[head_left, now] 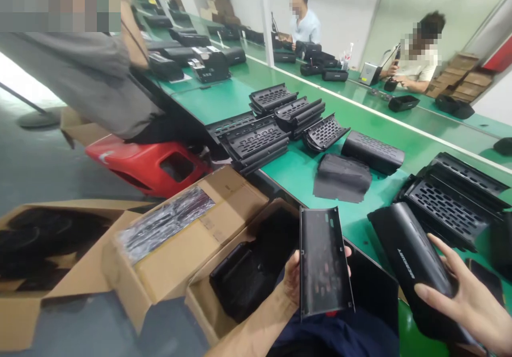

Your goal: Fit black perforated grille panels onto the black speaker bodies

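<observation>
Two black parts are in hand: the left hand (pixel 298 277) pinches a thin panel (pixel 324 261) at 6 o'clock by its edge, likely light and stiff; the right hand (pixel 466 298), fingers spread, cradles a housing (pixel 408 255) at 4 o'clock, probably smooth and slippery.

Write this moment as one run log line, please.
left hand: holds black curved panel | right hand: on black speaker body | green table: grille stacks
</observation>
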{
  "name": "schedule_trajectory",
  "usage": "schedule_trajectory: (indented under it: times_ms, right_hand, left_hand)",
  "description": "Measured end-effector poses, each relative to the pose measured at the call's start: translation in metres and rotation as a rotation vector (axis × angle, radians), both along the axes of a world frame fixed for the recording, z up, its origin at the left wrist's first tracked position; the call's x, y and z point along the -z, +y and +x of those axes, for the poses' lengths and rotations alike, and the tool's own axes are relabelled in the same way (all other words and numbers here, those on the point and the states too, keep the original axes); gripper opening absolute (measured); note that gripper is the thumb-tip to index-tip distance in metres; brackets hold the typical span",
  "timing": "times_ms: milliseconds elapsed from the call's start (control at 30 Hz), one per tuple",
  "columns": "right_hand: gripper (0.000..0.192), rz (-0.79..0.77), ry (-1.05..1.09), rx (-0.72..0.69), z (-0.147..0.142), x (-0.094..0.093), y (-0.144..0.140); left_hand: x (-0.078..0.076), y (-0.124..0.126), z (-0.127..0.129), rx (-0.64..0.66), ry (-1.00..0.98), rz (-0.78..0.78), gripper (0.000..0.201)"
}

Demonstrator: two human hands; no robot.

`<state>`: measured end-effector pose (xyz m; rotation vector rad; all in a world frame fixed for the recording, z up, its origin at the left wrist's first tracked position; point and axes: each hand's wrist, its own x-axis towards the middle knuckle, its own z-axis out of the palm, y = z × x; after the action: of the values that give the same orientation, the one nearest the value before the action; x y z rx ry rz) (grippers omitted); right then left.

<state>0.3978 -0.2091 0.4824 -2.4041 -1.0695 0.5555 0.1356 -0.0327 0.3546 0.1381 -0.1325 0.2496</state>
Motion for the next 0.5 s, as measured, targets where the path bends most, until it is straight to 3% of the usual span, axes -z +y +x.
schedule_trajectory:
  times_ms: [100,233,367,500]
  right_hand:
    - [0.112,-0.073,0.237,0.039,0.023,-0.003,0.015]
    - [0.103,0.011,0.365,0.046,0.046,0.007,0.009]
    - [0.087,0.052,0.214,0.085,0.063,0.017,-0.004]
    - [0.087,0.024,0.007,0.139,0.05,0.004,-0.007]
  left_hand:
    - [0.003,-0.005,0.0,0.017,-0.008,0.014,0.107]
    - [0.008,-0.011,-0.001,0.077,0.026,0.06,0.11]
    - [0.008,-0.014,0.0,0.098,0.048,0.077,0.111]
    - [0.001,-0.017,0.003,0.121,0.071,0.067,0.111]
